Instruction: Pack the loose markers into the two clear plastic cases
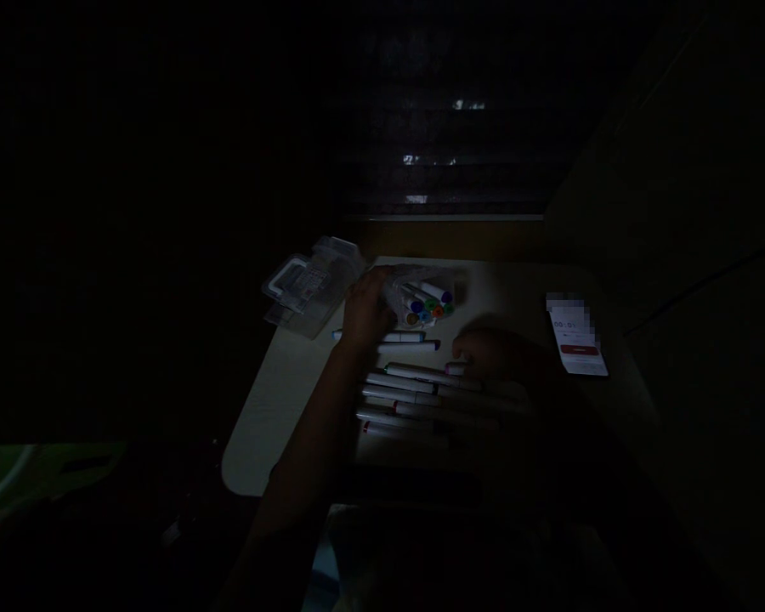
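Note:
The scene is very dark. My left hand (365,308) is closed on a clear plastic bag of markers (424,299) whose coloured caps face me. My right hand (490,353) rests on the small pale table (274,399), its fingers pinched on a marker with a pink end (454,369). Several white markers (408,395) lie side by side in a row in front of both hands, and two more markers (401,342) lie just under my left hand.
A clear plastic case (309,285) sits at the table's far left corner. A phone with a lit screen (577,340) lies at the right edge. A dark window blind (446,153) hangs behind the table. Everything around is in darkness.

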Demonstrator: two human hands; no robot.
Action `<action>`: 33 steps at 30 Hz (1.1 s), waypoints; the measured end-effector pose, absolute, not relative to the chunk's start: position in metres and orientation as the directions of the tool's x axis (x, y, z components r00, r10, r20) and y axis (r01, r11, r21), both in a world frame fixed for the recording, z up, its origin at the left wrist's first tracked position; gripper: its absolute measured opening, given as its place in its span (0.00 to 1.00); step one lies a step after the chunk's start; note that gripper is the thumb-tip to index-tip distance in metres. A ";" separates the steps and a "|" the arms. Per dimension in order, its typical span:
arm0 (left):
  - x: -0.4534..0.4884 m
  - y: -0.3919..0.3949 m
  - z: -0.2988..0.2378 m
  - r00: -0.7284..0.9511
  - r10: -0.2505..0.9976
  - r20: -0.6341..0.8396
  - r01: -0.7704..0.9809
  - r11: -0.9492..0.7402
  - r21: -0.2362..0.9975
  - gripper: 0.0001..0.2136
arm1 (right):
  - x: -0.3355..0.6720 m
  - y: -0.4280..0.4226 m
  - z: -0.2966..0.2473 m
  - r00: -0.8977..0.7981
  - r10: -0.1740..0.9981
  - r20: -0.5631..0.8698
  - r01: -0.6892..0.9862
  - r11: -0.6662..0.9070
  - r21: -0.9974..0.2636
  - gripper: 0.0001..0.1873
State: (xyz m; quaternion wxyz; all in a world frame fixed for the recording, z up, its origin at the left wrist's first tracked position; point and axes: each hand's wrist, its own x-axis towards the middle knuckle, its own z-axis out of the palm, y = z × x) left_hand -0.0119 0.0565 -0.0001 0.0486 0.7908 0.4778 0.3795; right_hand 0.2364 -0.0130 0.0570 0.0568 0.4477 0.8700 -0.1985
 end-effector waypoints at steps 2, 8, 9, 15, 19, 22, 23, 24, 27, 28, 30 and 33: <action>-0.011 0.056 0.001 0.267 0.783 0.562 0.706 -0.556 0.440 0.25 | 0.231 -0.013 0.052 -0.608 0.753 -0.251 0.789 0.540 -0.293 0.11; -0.010 0.055 0.002 0.247 0.777 0.579 0.706 -0.554 0.442 0.23 | 0.218 -0.011 0.039 -0.639 0.734 -0.230 0.767 0.587 -0.258 0.12; -0.010 0.055 0.002 0.250 0.778 0.577 0.705 -0.554 0.442 0.23 | 0.217 -0.011 0.038 -0.642 0.732 -0.226 0.765 0.596 -0.245 0.12; -0.011 0.056 0.001 0.251 0.780 0.574 0.714 -0.549 0.434 0.24 | 0.217 -0.010 0.052 -0.648 0.733 -0.208 0.760 0.605 -0.237 0.15; -0.012 0.057 0.000 0.259 0.777 0.575 0.705 -0.558 0.438 0.25 | 0.225 -0.011 0.071 -0.647 0.752 -0.124 0.749 0.596 -0.291 0.15; -0.012 0.057 -0.002 0.256 0.772 0.582 0.702 -0.563 0.436 0.26 | 0.233 -0.014 0.086 -0.618 0.786 -0.038 0.755 0.579 -0.308 0.16; -0.012 0.057 -0.002 0.255 0.771 0.584 0.702 -0.563 0.437 0.26 | 0.235 -0.016 0.091 -0.604 0.797 -0.008 0.760 0.573 -0.306 0.16; -0.012 0.057 -0.002 0.255 0.770 0.585 0.701 -0.564 0.437 0.26 | 0.238 -0.018 0.096 -0.590 0.807 0.022 0.765 0.568 -0.303 0.15; -0.012 0.057 -0.001 0.260 0.768 0.585 0.696 -0.569 0.438 0.26 | 0.246 -0.025 0.107 -0.539 0.831 0.134 0.779 0.553 -0.297 0.13; -0.011 0.057 -0.001 0.261 0.769 0.583 0.697 -0.568 0.438 0.26 | 0.248 -0.028 0.111 -0.528 0.830 0.179 0.773 0.557 -0.304 0.13; -0.011 0.057 -0.001 0.259 0.774 0.578 0.702 -0.561 0.438 0.25 | 0.251 -0.033 0.117 -0.515 0.813 0.271 0.745 0.581 -0.328 0.11; -0.012 0.058 -0.003 0.253 0.769 0.587 0.703 -0.563 0.435 0.25 | 0.253 -0.041 0.127 -0.505 0.777 0.377 0.707 0.622 -0.335 0.09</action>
